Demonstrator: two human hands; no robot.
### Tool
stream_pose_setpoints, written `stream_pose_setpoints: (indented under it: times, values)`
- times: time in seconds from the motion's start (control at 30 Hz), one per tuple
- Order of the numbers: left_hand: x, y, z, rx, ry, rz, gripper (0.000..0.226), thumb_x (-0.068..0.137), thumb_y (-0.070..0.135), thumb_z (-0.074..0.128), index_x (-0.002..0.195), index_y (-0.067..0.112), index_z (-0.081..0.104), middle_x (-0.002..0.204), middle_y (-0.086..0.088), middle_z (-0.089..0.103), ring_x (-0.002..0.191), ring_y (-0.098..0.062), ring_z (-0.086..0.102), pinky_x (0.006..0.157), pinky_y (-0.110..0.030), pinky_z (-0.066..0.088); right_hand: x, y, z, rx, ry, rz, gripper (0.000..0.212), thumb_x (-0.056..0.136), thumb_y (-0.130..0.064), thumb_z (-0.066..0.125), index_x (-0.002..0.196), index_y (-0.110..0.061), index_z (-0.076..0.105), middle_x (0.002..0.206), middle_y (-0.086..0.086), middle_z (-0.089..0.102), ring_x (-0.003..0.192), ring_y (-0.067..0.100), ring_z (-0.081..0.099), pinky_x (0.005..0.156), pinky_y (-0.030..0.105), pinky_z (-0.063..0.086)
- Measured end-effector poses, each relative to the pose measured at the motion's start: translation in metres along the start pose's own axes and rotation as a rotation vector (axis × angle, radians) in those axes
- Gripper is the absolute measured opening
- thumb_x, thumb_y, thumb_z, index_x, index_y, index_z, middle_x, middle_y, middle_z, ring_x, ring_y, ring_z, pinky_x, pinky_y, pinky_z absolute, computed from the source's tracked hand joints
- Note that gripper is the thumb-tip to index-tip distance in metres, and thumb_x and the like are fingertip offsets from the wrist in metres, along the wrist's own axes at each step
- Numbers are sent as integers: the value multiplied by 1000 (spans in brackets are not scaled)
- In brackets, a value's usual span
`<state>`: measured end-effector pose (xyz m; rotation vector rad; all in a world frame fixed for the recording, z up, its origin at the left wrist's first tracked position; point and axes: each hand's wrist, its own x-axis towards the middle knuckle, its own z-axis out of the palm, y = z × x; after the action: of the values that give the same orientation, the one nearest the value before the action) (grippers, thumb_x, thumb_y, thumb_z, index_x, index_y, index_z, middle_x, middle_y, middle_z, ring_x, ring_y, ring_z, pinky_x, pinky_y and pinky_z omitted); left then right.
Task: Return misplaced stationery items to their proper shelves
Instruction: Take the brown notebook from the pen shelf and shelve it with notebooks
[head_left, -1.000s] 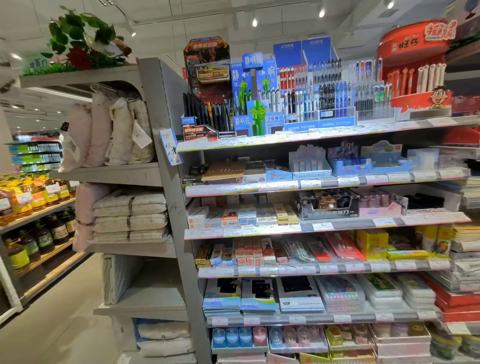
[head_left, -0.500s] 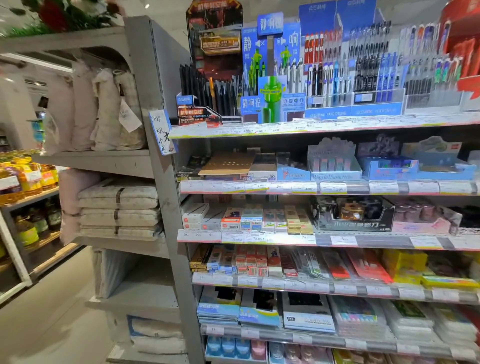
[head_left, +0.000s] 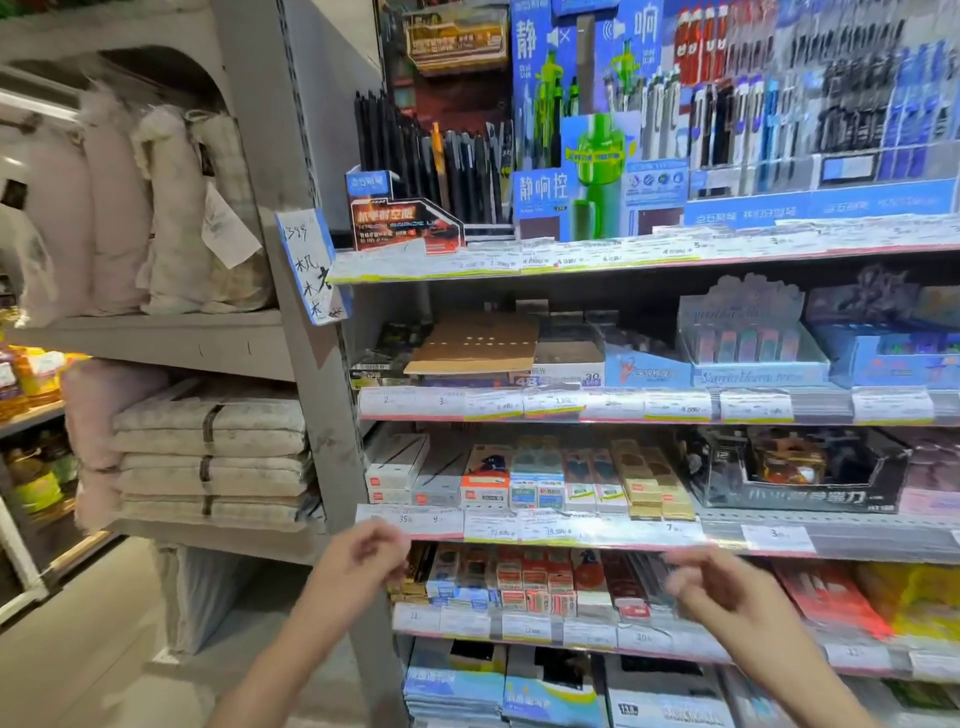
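I face a grey shop shelving unit stocked with stationery. Pen displays fill the top shelf. A loose brown cardboard sheet lies on boxes on the second shelf. Small boxed items line the third shelf, and red and blue packets the fourth. My left hand is raised in front of the third shelf's left end, fingers loosely curled, holding nothing. My right hand hovers before the fourth shelf, fingers apart and blurred, also holding nothing.
Folded bedding and upright pillows fill the end shelves on the left. A handwritten tag sticks out from the upright. Bottles stand on a rack at far left. Notebooks lie on the lowest visible shelf.
The view has moved closer to the shelves and slightly left. Both my hands have come up into view from below; neither was visible before.
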<state>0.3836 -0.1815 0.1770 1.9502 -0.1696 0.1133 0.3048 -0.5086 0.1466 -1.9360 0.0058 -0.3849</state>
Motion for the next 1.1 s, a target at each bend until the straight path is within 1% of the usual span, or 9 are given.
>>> stream_pose_setpoints:
  times: [0.07, 0.23, 0.37, 0.57, 0.63, 0.77, 0.87, 0.93, 1.1]
  values:
    - [32, 16, -5, 33, -23, 75, 10, 87, 9, 58, 79, 9, 64, 65, 1, 63, 63, -8, 60, 62, -18, 47, 30, -17, 11, -32, 29, -37, 17, 80, -8, 66, 83, -24, 67, 68, 8, 64, 64, 18, 56, 60, 17, 44]
    - [101, 52, -10, 67, -13, 227, 7, 86, 5, 58, 84, 2, 64, 70, -7, 62, 58, -4, 60, 56, -12, 48, 100, -53, 31, -59, 33, -128, 12, 82, -8, 64, 90, -17, 66, 74, 12, 67, 70, 24, 60, 59, 13, 43]
    - [154, 69, -10, 66, -1, 274, 11, 85, 5, 59, 78, 14, 62, 74, -13, 60, 65, -18, 58, 63, -25, 47, 154, -75, 43, -76, 30, -173, 12, 84, -10, 61, 89, -20, 64, 76, 4, 65, 72, 17, 60, 66, 18, 46]
    - [215, 83, -1, 247, 199, 279, 10, 80, 10, 60, 89, 11, 65, 75, -3, 61, 68, -15, 56, 58, -19, 42, 230, -99, 55, -347, 128, -212, 19, 84, -21, 58, 101, -18, 67, 90, -5, 64, 81, 13, 60, 63, 23, 43]
    - [232, 87, 2, 367, 252, 279, 19, 80, 13, 59, 98, 9, 66, 81, -3, 64, 74, -15, 59, 61, -20, 43, 251, -102, 58, -478, 150, -179, 23, 83, -26, 58, 102, -19, 67, 94, -4, 67, 91, 16, 61, 74, 27, 47]
    - [263, 89, 3, 594, 294, 207, 41, 79, 28, 62, 113, 5, 62, 104, -11, 68, 97, -27, 62, 79, -32, 49, 283, -106, 70, -727, 151, -78, 37, 83, -41, 51, 101, -13, 68, 105, 5, 70, 99, 27, 61, 88, 38, 41]
    - [278, 94, 6, 725, 216, 102, 51, 80, 42, 63, 111, 2, 58, 100, -12, 64, 91, -28, 60, 69, -33, 47, 298, -107, 75, -832, 71, 46, 49, 84, -53, 43, 97, -10, 63, 104, 8, 67, 99, 30, 59, 89, 39, 41]
    - [283, 96, 8, 703, 157, 27, 57, 79, 47, 64, 111, 1, 55, 96, -11, 59, 88, -26, 56, 67, -33, 43, 305, -107, 78, -859, 0, 95, 50, 83, -57, 39, 94, -12, 58, 104, 9, 64, 99, 31, 58, 90, 39, 44]
    - [293, 94, 4, 434, 126, -111, 70, 65, 38, 80, 119, 1, 54, 114, -17, 63, 102, -32, 61, 70, -33, 47, 312, -107, 84, -735, -92, 150, 36, 82, -49, 46, 86, -15, 55, 93, 6, 58, 94, 26, 57, 94, 42, 47]
